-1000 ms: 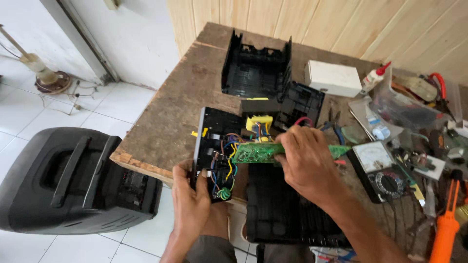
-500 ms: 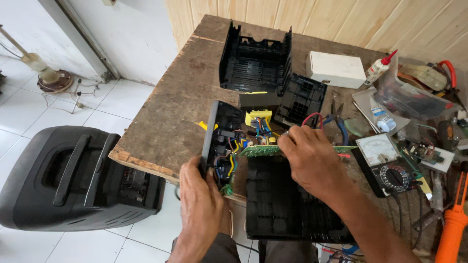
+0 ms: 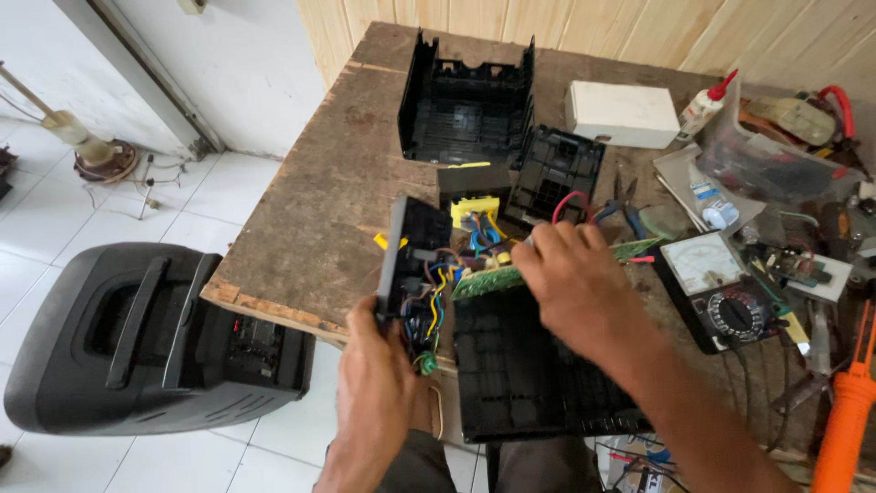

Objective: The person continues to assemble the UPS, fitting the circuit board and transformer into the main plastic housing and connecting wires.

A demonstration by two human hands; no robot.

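My left hand grips the lower edge of a black plastic panel, holding it upright at the table's near edge. Coloured wires run from the panel to a green circuit board. My right hand is closed over that board, holding it tilted above a flat black ribbed cover. A yellow transformer sits just behind the wires.
On the worn wooden table stand a black open housing, a black grid part, a white box, a glue bottle, an analog multimeter, pliers and clutter at right. A black speaker sits on the tiled floor.
My left hand has tipped the black panel from lying flatter to standing upright. My right hand stays on the green board, shifted slightly over the black cover.
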